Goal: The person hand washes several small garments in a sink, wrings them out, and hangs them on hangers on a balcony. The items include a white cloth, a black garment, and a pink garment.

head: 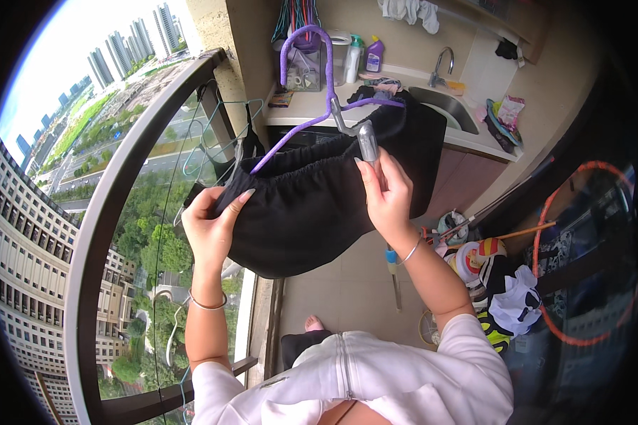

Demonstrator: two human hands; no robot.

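A black garment with a gathered elastic waistband (308,212) hangs spread in front of me on a purple clothes hanger (297,129), whose arms reach inside the waist opening. My left hand (215,218) pinches the waistband's left corner between thumb and fingers. My right hand (387,194) grips the grey metal hook end of a pole (368,143), raised near the middle of the hanger. The metal hook meets the hanger just below its curved neck. Part of the pole, with a blue collar (391,256), shows below my right forearm.
On the left is a balcony railing (93,212) with wire hangers (204,133) by it. Ahead stands a counter (297,114) with bottles, a container and a steel sink (449,109). To the right are piled clothes (513,303) and an orange hoop (542,234).
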